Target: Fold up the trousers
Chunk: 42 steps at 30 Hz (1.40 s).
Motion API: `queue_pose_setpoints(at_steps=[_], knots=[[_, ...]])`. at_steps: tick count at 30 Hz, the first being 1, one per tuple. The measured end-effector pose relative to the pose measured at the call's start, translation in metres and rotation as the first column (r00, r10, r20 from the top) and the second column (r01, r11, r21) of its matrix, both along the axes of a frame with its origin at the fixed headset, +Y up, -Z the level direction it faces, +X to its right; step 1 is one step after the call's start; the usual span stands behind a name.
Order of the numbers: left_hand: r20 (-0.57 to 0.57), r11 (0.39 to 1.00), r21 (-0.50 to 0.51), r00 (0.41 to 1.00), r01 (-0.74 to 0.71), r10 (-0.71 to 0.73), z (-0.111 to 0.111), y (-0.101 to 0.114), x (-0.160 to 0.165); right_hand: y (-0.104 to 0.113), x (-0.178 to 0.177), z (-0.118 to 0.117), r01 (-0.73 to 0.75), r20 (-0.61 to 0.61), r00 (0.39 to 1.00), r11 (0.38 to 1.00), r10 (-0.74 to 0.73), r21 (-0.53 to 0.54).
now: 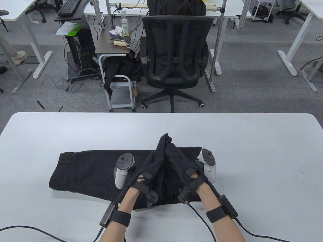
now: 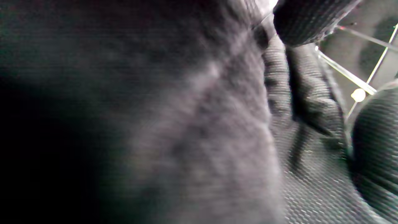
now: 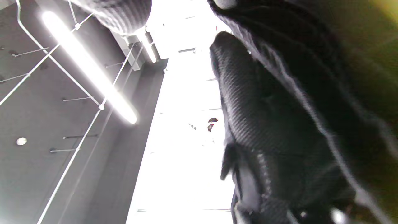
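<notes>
Black trousers [image 1: 83,171] lie across the near side of the white table [image 1: 252,156], and both the left hand [image 1: 149,169] and right hand [image 1: 184,166] grip the leg end, fingers closed on cloth, lifting it into a peak

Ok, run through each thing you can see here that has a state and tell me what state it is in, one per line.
trousers: waist end flat on the table, other end lifted and bunched.
left hand: grips the lifted cloth, mostly covered by it.
right hand: grips the lifted cloth from the other side.
table: bears the trousers near its front edge.
office chair: stands behind the table, nobody in it.
</notes>
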<state>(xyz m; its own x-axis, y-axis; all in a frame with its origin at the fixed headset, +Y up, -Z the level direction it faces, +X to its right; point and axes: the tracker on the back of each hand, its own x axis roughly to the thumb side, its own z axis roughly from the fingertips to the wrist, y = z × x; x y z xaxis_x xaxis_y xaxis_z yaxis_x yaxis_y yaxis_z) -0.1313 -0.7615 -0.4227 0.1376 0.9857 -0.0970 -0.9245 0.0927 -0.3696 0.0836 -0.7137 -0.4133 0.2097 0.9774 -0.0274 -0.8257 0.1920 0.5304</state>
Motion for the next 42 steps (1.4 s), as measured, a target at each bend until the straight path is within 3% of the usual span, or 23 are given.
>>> queue_pose_setpoints(at_steps=[5, 7, 10, 12, 15, 18, 23, 28, 32, 35, 39, 42], knots=[[0.018, 1.0, -0.019, 1.0, -0.019, 0.019, 0.0, -0.003, 0.0, 0.009, -0.006, 0.003, 0.074, -0.026, 0.997, 0.997, -0.073, 0.018], [0.027, 0.998, -0.03, 0.998, -0.059, 0.06, 0.0, -0.005, 0.001, 0.007, 0.0, 0.001, 0.062, 0.019, 0.998, 0.998, -0.063, 0.03], [0.033, 0.994, -0.054, 0.995, -0.092, 0.094, 0.001, -0.009, 0.002, -0.004, 0.016, -0.004, -0.018, 0.234, 0.972, 1.0, 0.021, -0.015], [0.035, 0.995, -0.056, 0.996, -0.083, 0.085, 0.001, -0.01, 0.003, -0.012, 0.022, -0.006, -0.1, 0.301, 0.946, 0.992, 0.118, -0.075], [0.041, 0.997, -0.042, 0.997, -0.063, 0.065, 0.002, -0.008, 0.005, -0.03, 0.023, -0.009, -0.16, 0.159, 0.969, 0.97, 0.19, -0.182], [0.04, 1.0, -0.022, 0.999, -0.018, 0.019, 0.002, -0.004, 0.005, -0.036, 0.015, -0.009, -0.062, 0.095, 0.992, 0.975, 0.084, -0.213], [-0.099, 0.949, 0.114, 0.954, 0.294, -0.284, 0.004, 0.011, -0.003, -0.028, 0.004, -0.008, -0.023, 0.034, 0.999, 0.989, 0.029, -0.149], [-0.009, 0.954, 0.069, 0.957, 0.291, -0.291, 0.006, 0.016, 0.0, -0.024, -0.003, -0.006, -0.023, -0.011, 1.0, 0.996, 0.022, -0.091], [0.031, 0.946, 0.083, 0.948, 0.315, -0.318, 0.007, 0.018, 0.005, -0.008, -0.006, -0.001, -0.147, 0.03, 0.989, 0.989, 0.147, 0.026], [0.044, 0.903, 0.121, 0.907, 0.412, -0.419, 0.008, 0.021, 0.011, 0.014, -0.01, 0.008, -0.366, 0.197, 0.922, 0.917, 0.334, 0.158], [-0.017, 0.846, 0.174, 0.86, 0.505, -0.51, 0.011, 0.023, 0.018, 0.028, -0.02, 0.018, -0.574, 0.258, 0.815, 0.782, 0.518, 0.243], [-0.109, 0.787, 0.213, 0.814, 0.58, -0.57, 0.012, 0.022, 0.018, 0.028, -0.02, 0.019, -0.543, 0.226, 0.837, 0.805, 0.498, 0.237]])
